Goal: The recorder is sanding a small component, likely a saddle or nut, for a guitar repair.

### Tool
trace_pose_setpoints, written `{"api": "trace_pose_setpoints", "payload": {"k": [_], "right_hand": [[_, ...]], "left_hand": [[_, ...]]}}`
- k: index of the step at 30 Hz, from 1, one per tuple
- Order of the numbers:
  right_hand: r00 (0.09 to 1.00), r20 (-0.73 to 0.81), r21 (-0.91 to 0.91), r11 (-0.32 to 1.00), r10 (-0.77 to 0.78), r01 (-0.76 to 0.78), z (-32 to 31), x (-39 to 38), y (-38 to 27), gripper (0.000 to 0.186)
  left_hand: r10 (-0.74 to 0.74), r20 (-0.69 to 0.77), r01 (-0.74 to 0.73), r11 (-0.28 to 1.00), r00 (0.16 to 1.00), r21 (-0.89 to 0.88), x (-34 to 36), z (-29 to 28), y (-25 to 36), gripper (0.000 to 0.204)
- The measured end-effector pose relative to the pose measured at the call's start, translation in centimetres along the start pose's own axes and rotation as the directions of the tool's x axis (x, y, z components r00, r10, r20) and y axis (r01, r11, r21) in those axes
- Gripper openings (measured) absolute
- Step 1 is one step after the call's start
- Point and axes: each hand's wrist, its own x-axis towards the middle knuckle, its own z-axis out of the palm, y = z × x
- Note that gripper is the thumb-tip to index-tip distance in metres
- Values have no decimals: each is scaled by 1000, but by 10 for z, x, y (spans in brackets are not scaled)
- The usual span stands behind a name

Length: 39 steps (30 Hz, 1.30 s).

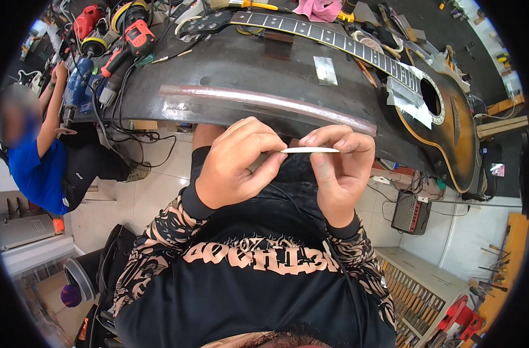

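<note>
A slim white guitar saddle, slightly arched, is held level in front of my body, just off the table's near edge. The fingertips of my left hand pinch its left end. My right hand grips the other end, thumb beneath and fingers on top. Just beyond my hands, a long reddish-brown wooden bar lies along the table edge. A sunburst acoustic guitar rests at the right, its fretted neck stretching across the back over a dark block. Pale tape covers part of its top by the soundhole.
On the dark table lie a small metal plate, a brush and a pink cloth. Power tools and cables crowd the left. A person in blue works there with a blue drill. A tool drawer stands lower right.
</note>
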Motion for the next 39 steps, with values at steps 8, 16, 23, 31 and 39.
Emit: {"api": "trace_pose_setpoints", "payload": {"k": [8, 16, 23, 31, 39], "right_hand": [[995, -25, 35, 995, 96, -95, 6, -8, 1, 63], [980, 10, 151, 969, 198, -198, 13, -6, -8, 51], [959, 63, -122, 955, 278, -269, 14, 4, -16, 20], [974, 222, -595, 786, -41, 168, 9, 21, -26, 29], [947, 310, -653, 705, -87, 278, 9, 22, -32, 38]], "left_hand": [[-3, 49, 9, 993, 999, -119, -6, 12, 5, 26], [-70, 47, 78, 973, 996, -216, -9, 8, 14, 25], [-68, 15, 70, 973, 998, -219, -15, 15, 6, 22], [-323, 38, 302, 828, 946, -472, -20, 1, 1, 17], [-362, 3, 253, 647, 932, -720, -25, 4, -1, 18]]}}
